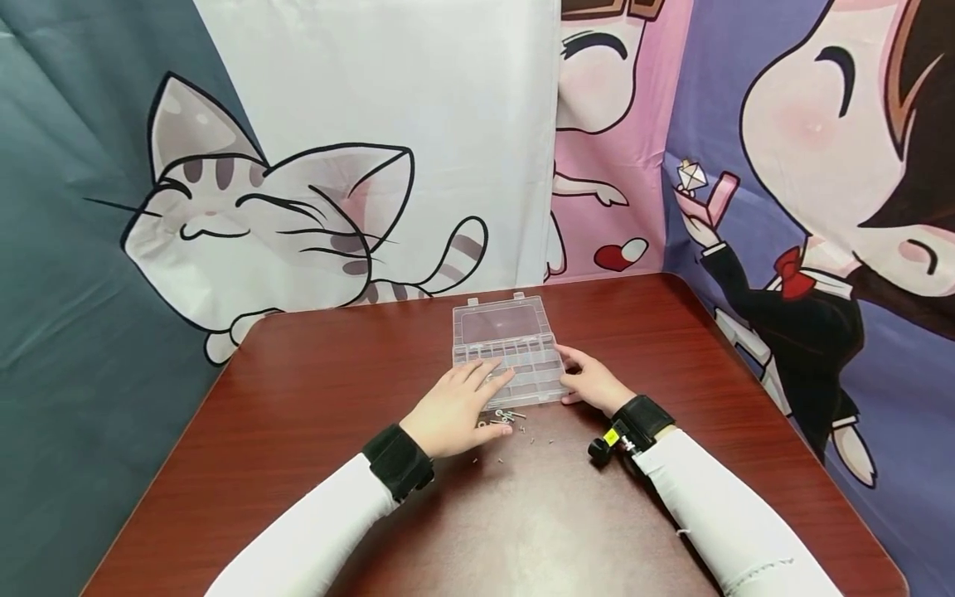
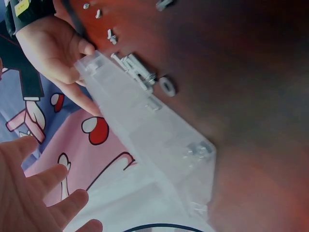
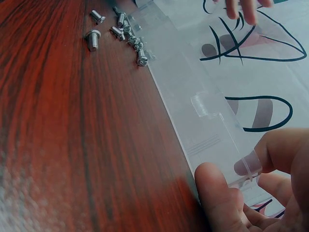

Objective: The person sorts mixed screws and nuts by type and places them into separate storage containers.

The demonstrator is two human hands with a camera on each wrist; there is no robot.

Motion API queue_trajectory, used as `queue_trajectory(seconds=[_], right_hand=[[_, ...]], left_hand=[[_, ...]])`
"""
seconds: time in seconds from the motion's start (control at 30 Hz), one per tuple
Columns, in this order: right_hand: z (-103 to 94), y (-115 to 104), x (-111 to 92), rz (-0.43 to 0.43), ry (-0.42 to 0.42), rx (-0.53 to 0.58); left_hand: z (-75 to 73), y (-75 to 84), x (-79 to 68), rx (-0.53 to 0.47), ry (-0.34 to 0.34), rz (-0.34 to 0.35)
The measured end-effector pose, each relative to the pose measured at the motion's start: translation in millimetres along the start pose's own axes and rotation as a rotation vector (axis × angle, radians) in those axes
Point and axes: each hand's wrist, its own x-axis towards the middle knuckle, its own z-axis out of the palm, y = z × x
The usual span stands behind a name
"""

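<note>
A clear plastic compartment box (image 1: pixel 525 389) stands on the table, its hinged lid (image 1: pixel 501 322) raised at the back. My right hand (image 1: pixel 594 384) grips the box's right end; in the right wrist view the thumb (image 3: pixel 212 186) lies along the front wall and a finger reaches over the rim. Fingers spread, my left hand (image 1: pixel 451 410) hovers above the box's left part and holds nothing. A small heap of metal screws (image 1: pixel 510 414) lies just in front of the box, with a washer (image 2: pixel 167 86) beside it. The contents of the compartments behind my left hand are hidden.
Loose small screws (image 1: pixel 532 440) are scattered on the reddish-brown table (image 1: pixel 336 356) nearer to me. A cloth backdrop (image 1: pixel 485 124) with cartoon drawings hangs behind the table's far edge. Each wrist wears a black strap (image 1: pixel 643 421).
</note>
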Motion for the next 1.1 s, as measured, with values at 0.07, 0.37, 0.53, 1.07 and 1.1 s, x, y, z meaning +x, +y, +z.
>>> queue_trajectory(seconds=[0.07,0.37,0.53,1.07,1.1], right_hand=[[-0.8,0,-1,0.001,0.001,0.003],[-2.4,-2,-3,0.006,-0.01,0.024],[-0.5,-2,-3,-0.002,-0.01,0.031],[0.7,-4,-4,0.004,0.001,0.027],[0.2,-4,-4,0.004,0.002,0.028]], left_hand=[[2.4,0.4,-4.5,0.005,0.008,0.003],[12.2,-1.0,-4.1,0.078,0.03,0.058],[16.1,-0.4,1.8,0.115,0.04,0.103],[27.6,2.6,18.8,0.181,-0.017,0.083],[28.2,2.9,19.8,0.191,-0.009,0.087]])
